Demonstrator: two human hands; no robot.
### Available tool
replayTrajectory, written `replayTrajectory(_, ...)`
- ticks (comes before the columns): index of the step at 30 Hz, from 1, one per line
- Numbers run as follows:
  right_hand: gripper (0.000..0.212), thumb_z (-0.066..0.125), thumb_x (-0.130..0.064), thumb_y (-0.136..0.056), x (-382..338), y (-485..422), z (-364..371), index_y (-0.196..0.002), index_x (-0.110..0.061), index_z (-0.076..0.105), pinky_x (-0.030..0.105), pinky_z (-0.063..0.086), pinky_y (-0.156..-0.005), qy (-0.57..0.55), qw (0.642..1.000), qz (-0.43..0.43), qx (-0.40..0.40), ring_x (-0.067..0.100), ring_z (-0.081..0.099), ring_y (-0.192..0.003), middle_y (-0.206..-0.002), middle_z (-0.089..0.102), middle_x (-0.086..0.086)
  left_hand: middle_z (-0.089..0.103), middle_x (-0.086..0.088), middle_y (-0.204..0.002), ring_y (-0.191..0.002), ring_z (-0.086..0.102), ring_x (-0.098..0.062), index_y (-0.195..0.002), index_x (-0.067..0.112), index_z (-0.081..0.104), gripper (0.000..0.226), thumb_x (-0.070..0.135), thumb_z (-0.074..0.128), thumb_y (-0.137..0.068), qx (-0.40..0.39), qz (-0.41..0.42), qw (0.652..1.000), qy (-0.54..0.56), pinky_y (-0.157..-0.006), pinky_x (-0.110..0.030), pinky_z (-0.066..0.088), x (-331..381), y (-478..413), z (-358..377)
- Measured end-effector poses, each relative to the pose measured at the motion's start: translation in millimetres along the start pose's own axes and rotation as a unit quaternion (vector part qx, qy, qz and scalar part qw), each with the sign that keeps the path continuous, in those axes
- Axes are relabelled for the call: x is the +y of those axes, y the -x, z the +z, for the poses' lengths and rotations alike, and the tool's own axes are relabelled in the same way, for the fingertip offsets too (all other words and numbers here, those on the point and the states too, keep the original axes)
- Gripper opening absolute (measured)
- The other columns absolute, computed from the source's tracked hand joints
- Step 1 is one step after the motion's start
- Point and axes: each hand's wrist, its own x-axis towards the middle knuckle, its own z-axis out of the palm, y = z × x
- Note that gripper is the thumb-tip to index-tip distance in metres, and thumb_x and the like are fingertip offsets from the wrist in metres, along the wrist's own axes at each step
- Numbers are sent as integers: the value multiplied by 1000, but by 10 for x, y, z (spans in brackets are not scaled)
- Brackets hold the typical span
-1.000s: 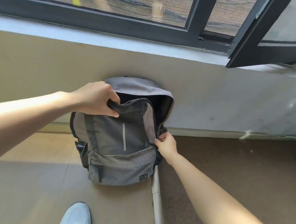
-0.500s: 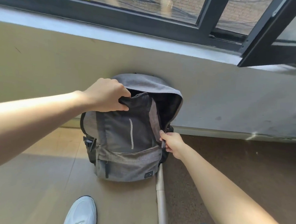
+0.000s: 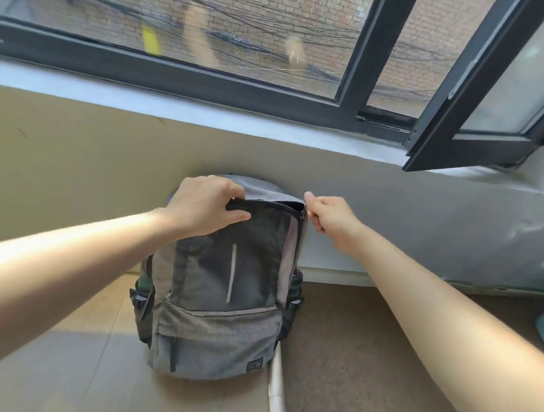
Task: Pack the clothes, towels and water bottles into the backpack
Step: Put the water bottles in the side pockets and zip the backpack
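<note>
1. Gripping with the left hand [image 3: 204,206], fingers curled, the dark rolled top edge of the grey woven backpack [image 3: 221,315].
2. Holding it upright, boxy and round-topped, on the floor [image 3: 59,368] against the smooth beige wall [image 3: 74,166].
3. Pinching the zipper [image 3: 302,217] at the upper right corner with the right hand [image 3: 331,218].

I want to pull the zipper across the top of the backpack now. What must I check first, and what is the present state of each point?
1. Left hand grips the top edge of the backpack front panel: ok.
2. Right hand pinches the zipper pull at the top right corner: ok.
3. Backpack stands upright against the wall: ok.
4. Left bottle and right bottle sit in the side pockets: ok.
5. Zipper track ahead free of cloth: cannot tell, the gap is dark.
6. Clothes and towels inside: cannot tell.
</note>
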Motion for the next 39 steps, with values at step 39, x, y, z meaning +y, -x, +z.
replayTrajectory(39,11,71,-9,-84,-91,-147,7,-83,-19,65,26,43,-74,352,934,-58,-22,25,64,-94,-94,69,3,79,-1,-87,-94,68,-35,-86,23,81,30,35,59,-101,61,-185,971,142,-85,-45,54,290,-558,-7)
